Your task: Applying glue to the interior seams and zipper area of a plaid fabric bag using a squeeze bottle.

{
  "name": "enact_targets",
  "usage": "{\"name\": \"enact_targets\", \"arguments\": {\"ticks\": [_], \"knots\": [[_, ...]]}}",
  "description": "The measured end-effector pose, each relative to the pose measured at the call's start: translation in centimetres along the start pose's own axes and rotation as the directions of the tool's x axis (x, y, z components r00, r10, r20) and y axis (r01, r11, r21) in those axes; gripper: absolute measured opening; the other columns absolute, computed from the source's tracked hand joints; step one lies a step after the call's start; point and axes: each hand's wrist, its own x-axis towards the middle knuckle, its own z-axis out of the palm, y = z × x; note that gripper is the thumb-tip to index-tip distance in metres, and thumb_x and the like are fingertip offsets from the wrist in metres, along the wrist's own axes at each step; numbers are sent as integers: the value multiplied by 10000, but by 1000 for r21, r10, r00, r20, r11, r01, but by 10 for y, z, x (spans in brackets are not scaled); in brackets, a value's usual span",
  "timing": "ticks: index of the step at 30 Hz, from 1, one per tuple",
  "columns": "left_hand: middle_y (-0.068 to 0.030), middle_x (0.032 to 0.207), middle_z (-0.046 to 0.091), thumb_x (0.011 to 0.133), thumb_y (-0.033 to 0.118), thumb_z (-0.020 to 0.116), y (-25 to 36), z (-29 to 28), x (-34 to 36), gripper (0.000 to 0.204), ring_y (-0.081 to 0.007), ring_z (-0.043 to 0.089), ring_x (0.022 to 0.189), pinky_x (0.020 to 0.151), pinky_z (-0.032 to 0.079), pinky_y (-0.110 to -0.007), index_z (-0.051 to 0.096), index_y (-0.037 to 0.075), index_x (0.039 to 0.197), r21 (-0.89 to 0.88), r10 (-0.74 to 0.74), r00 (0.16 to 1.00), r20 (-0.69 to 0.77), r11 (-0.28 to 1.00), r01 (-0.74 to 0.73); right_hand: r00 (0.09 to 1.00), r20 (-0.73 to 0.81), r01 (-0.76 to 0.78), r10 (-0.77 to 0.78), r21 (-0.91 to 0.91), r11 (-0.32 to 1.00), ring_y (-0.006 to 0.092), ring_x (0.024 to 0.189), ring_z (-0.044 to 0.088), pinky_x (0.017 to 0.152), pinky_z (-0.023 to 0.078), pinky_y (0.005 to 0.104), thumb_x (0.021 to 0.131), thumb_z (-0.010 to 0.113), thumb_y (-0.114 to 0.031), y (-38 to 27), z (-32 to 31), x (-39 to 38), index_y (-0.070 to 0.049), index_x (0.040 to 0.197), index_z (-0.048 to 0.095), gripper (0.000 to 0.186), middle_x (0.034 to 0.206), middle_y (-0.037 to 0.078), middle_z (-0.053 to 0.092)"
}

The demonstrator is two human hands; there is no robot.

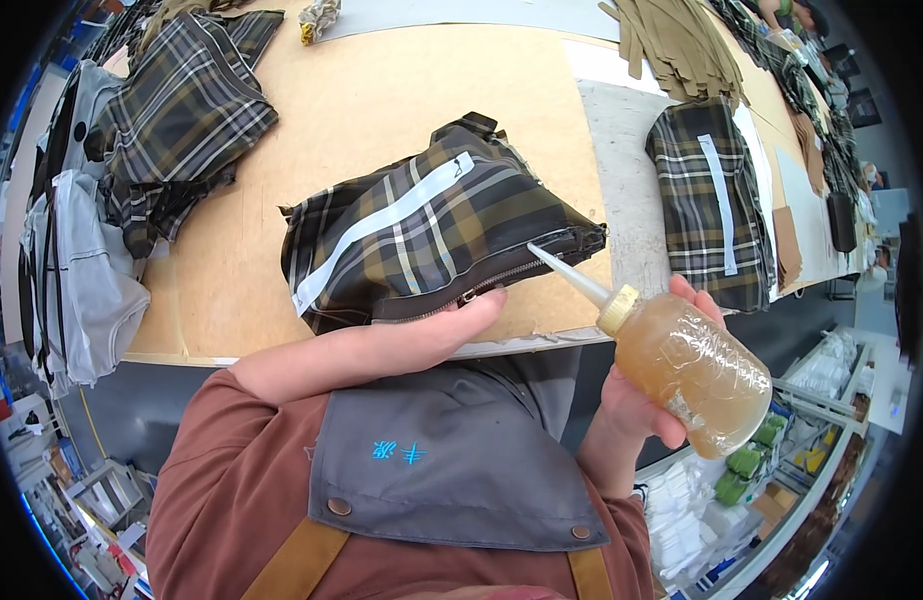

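Note:
A plaid fabric pouch [451, 220] in dark olive, black and white lies on the table in front of me. A white strip [391, 230] runs slantwise across it, and a metal zipper [481, 290] edges its near side. My left hand [471, 318] holds that zipper edge from below, most of its fingers hidden by the cloth. My right hand [631, 405] is wrapped round a squeeze bottle [696, 370] of amber, glue-like liquid. The bottle is tilted, and the tip of its long pale nozzle [576, 280] meets the pouch near the zipper's right end.
At the right stands a similar plaid pouch [716, 200] with a white strip. Plaid pieces [186, 95] and grey-white fabric [86, 270] are heaped on the left. Brown fabric strips [681, 50] lie at the far right. A shelf [821, 440] with bagged goods stands below the table.

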Motion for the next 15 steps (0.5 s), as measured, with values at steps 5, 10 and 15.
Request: {"name": "enact_targets", "arguments": {"ticks": [5,10,15], "knots": [[-25,996,597,865,290,525,0,2,2,361,-80,551,882,781,439,-207,541,-3,1075,183,26,1000,7,983,-27,988,137,-63,74,-84,994,333,1046,526,878,458,403,618,398,-819,-8,5,-1,43,1231,382,1058,1206,170,455],[-16,854,617,857,247,529,-2,0,5,300,-88,573,766,715,463,-205,587,-18,984,458,136,991,6,880,-124,964,244,-62,105,-177,982,301,1031,528,865,444,344,543,551,-738,-20,-2,3,73,1211,374,1066,1169,221,479],[-30,844,619,852,240,533,-15,-13,11,299,-94,577,757,716,469,-212,590,-29,969,-415,-144,987,-73,904,101,959,285,75,10,-285,956,268,1034,522,900,417,322,500,742,-605,-35,-21,6,84,1224,325,1083,1137,212,498]]}}
